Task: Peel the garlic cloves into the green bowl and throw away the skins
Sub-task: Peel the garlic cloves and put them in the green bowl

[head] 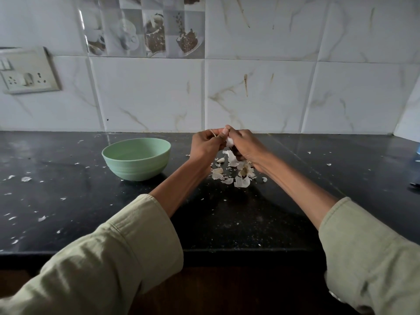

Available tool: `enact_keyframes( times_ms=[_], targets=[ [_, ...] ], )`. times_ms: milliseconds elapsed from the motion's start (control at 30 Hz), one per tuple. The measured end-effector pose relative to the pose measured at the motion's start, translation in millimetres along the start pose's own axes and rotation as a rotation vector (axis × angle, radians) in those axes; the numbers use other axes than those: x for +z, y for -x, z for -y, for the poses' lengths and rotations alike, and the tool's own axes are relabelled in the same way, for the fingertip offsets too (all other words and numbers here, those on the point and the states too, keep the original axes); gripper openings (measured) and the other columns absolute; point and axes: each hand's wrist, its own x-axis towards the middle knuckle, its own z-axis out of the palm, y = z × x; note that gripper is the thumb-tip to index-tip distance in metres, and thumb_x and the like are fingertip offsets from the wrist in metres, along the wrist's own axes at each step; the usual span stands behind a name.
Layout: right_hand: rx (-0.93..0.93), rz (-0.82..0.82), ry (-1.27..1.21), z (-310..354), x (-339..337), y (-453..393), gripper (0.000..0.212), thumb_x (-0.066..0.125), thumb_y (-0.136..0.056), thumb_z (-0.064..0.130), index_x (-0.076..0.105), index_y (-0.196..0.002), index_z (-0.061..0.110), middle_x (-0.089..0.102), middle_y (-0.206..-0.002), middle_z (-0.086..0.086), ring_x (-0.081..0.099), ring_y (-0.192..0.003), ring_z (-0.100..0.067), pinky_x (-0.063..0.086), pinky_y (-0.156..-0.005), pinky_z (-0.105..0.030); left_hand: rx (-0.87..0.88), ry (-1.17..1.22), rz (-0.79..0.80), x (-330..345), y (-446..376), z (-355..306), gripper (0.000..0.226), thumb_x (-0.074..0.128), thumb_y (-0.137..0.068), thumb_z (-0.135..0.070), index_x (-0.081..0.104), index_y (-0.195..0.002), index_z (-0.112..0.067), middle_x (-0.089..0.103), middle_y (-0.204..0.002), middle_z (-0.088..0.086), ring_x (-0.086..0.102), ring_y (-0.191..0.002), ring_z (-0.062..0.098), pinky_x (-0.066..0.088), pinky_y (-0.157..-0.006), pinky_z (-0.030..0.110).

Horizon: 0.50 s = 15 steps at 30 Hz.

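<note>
The green bowl (136, 158) stands on the black counter, left of my hands; its inside looks empty from here. My left hand (205, 143) and my right hand (244, 144) meet above the counter, both pinching a white garlic clove (229, 142) between their fingertips. A thin strip of skin sticks up from my left fingers. Under my hands lies a pile of garlic skins and bulb remains (238, 172), with a loose clove (221, 159) among them.
Small skin flakes (26, 178) are scattered over the black counter (68, 201), mostly on the left. A tiled wall stands behind, with a switch and socket plate (27, 71) at the left. A bluish object (417, 151) shows at the right edge.
</note>
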Motion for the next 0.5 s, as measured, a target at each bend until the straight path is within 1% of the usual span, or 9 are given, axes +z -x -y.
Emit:
enact_keyframes(
  times_ms=[33, 133, 167, 200, 267, 333, 367, 433, 500],
  targets=[
    [0.006, 0.004, -0.014, -0.7, -1.0, -1.3, 0.059, 0.037, -0.111, 0.047, 0.069, -0.123, -0.001, 0.030, -0.050, 0.009, 0.029, -0.050, -0.010, 0.025, -0.054, -0.029, 0.014, -0.003, 0.007, -0.4, 0.2, 0.2, 0.022, 0.073, -0.098, -0.020, 0.075, -0.103, 0.001, 0.060, -0.057, -0.010, 0.055, -0.053, 0.001, 0.051, -0.065, 0.017],
    [0.006, 0.015, -0.026, -2.7, -4.3, -1.1, 0.053, 0.039, -0.110, 0.047, 0.073, -0.122, 0.008, 0.029, -0.047, 0.011, 0.028, -0.049, -0.009, 0.026, -0.052, -0.026, 0.052, -0.003, 0.021, -0.9, 1.1, 0.3, 0.024, 0.073, -0.097, -0.020, 0.074, -0.104, 0.003, 0.062, -0.064, -0.004, 0.058, -0.056, 0.002, 0.053, -0.066, 0.017],
    [0.000, 0.010, -0.012, -2.9, -5.1, -0.8, 0.054, 0.040, -0.110, 0.047, 0.072, -0.122, 0.005, 0.027, -0.049, 0.009, 0.027, -0.048, -0.008, 0.026, -0.050, -0.025, 0.063, -0.009, 0.024, -1.0, 1.3, 0.4, 0.022, 0.073, -0.097, -0.019, 0.073, -0.102, 0.002, 0.063, -0.067, -0.001, 0.059, -0.057, 0.002, 0.053, -0.066, 0.017],
    [-0.016, 0.002, 0.004, -3.5, -5.5, -1.7, 0.058, 0.041, -0.110, 0.046, 0.070, -0.121, -0.003, 0.025, -0.052, 0.006, 0.026, -0.045, -0.007, 0.025, -0.048, -0.024, 0.073, -0.016, 0.027, -1.0, 1.6, 0.3, 0.021, 0.073, -0.097, -0.020, 0.073, -0.100, 0.001, 0.063, -0.069, 0.001, 0.060, -0.058, 0.003, 0.053, -0.066, 0.017],
    [-0.049, -0.017, 0.017, -5.0, -5.0, -4.5, 0.063, 0.044, -0.109, 0.045, 0.066, -0.110, -0.014, 0.025, -0.055, 0.004, 0.024, -0.044, -0.007, 0.024, -0.048, -0.025, 0.074, -0.028, 0.033, -0.7, 1.9, 0.2, 0.019, 0.073, -0.098, -0.020, 0.072, -0.098, -0.001, 0.064, -0.071, 0.002, 0.061, -0.058, 0.004, 0.053, -0.066, 0.017],
    [-0.072, -0.040, 0.013, -5.7, -3.9, -6.5, 0.058, 0.047, -0.109, 0.044, 0.066, -0.094, -0.009, 0.027, -0.054, 0.003, 0.025, -0.045, -0.009, 0.024, -0.053, -0.028, 0.068, -0.029, 0.044, -0.7, 2.4, -0.6, 0.021, 0.071, -0.099, -0.020, 0.072, -0.101, 0.001, 0.064, -0.073, 0.003, 0.061, -0.058, 0.003, 0.052, -0.066, 0.015],
    [-0.080, -0.051, 0.016, -5.4, -4.0, -6.5, 0.058, 0.047, -0.109, 0.043, 0.065, -0.091, -0.009, 0.027, -0.051, 0.005, 0.025, -0.043, -0.007, 0.023, -0.054, -0.029, 0.064, -0.030, 0.050, -0.8, 2.7, -1.1, 0.023, 0.071, -0.099, -0.021, 0.072, -0.103, 0.002, 0.063, -0.074, 0.004, 0.060, -0.059, 0.004, 0.052, -0.066, 0.015],
    [-0.098, -0.063, 0.041, -4.2, -6.1, -5.1, 0.059, 0.048, -0.109, 0.040, 0.063, -0.090, -0.014, 0.023, -0.043, 0.014, 0.022, -0.038, -0.005, 0.021, -0.053, -0.030, 0.048, -0.023, 0.063, -1.4, 3.0, -0.9, 0.027, 0.071, -0.099, -0.022, 0.071, -0.105, 0.005, 0.063, -0.074, 0.005, 0.061, -0.062, 0.007, 0.053, -0.070, 0.019],
    [-0.104, -0.073, 0.059, -3.4, -8.3, -3.2, 0.055, 0.048, -0.109, 0.041, 0.063, -0.084, -0.006, 0.021, -0.038, 0.015, 0.023, -0.035, -0.005, 0.022, -0.053, -0.031, 0.037, -0.023, 0.065, -3.1, 2.6, 0.8, 0.032, 0.073, -0.098, -0.023, 0.070, -0.103, 0.008, 0.064, -0.075, 0.007, 0.061, -0.067, 0.012, 0.056, -0.076, 0.025]
  ],
)
